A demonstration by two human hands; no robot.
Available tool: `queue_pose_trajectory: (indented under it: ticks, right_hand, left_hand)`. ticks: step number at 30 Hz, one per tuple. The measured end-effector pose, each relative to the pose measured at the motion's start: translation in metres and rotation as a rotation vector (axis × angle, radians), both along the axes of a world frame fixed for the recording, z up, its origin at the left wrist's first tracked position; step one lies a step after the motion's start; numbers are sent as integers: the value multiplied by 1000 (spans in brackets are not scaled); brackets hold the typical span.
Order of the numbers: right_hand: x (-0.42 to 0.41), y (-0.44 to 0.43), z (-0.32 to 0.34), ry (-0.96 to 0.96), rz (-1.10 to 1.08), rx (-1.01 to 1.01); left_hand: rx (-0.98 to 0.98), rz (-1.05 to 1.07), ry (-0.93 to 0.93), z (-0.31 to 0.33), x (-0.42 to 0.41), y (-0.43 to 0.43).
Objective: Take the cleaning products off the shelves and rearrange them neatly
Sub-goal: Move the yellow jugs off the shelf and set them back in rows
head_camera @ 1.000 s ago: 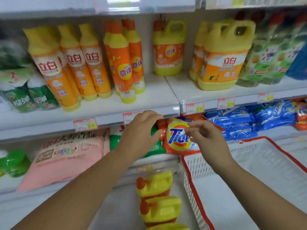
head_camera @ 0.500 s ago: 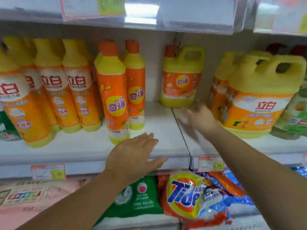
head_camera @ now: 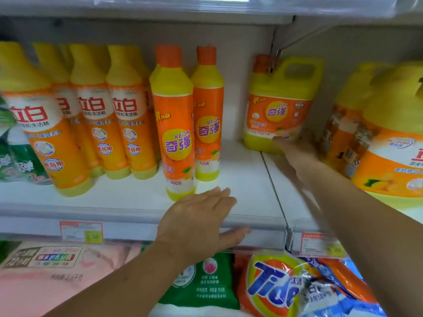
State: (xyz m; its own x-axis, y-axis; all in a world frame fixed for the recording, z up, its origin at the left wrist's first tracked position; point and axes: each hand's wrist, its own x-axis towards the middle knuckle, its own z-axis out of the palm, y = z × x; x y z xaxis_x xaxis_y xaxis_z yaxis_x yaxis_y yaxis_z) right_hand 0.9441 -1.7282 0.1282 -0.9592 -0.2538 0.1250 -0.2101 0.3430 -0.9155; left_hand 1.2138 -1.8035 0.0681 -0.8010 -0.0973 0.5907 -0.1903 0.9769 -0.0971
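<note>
Two hands at the shelf, jug not yet lifted

Taking-off step, I judge. The right hand [head_camera: 295,156], blurred, fingers stretched out and holding nothing, is at the base of the yellow Keon jug [head_camera: 280,104], which stands at the back of the shelf [head_camera: 242,172] beside the seam. The left hand [head_camera: 201,223] rests flat on the front edge. Next comes a firm grip on the jug's handle. Jug and front Keon bottle [head_camera: 176,124] are capped, their contents unseen.

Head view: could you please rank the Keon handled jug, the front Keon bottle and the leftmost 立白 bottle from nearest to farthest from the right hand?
1. Keon handled jug: at the back, by the fingertips of the right hand.
2. Front Keon bottle: centre, to the hand's left.
3. Leftmost 立白 bottle: far left edge.
</note>
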Motion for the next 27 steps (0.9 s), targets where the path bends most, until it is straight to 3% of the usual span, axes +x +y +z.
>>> queue_pose_trajectory:
  ticks: [7, 13, 18, 27]
  right_hand:
    - [7, 0, 4, 17, 56, -68]
    - [16, 5, -9, 77, 86, 70]
    - [14, -8, 9, 84, 160, -162]
    - [38, 26, 5, 176, 162, -153]
  left_hand:
    - [-14, -26, 54, -3, -1, 1]
    - [-26, -29, 81, -5, -2, 0]
    - [-32, -28, 91, -5, -2, 0]
    - [-23, -23, 96, -8, -5, -4]
